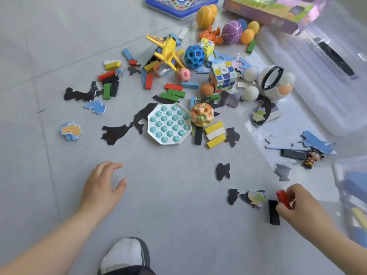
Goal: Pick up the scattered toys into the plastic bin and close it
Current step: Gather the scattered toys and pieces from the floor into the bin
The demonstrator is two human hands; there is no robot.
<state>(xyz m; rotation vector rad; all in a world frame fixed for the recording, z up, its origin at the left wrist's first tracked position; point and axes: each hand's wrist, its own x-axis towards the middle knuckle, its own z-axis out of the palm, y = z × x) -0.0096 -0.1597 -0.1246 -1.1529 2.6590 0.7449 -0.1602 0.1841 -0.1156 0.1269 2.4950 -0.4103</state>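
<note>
Right hand [299,205] pinches a red block [283,198], left hand [101,185] is relaxed, empty; purple box [268,12] lettering unreadable.

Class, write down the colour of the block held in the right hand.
Red. The head view shows the block in the right hand best.

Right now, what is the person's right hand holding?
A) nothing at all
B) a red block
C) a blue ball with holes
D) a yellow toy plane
B: the right hand has its fingers curled round a red block, next to a black block lying on the floor.
</note>
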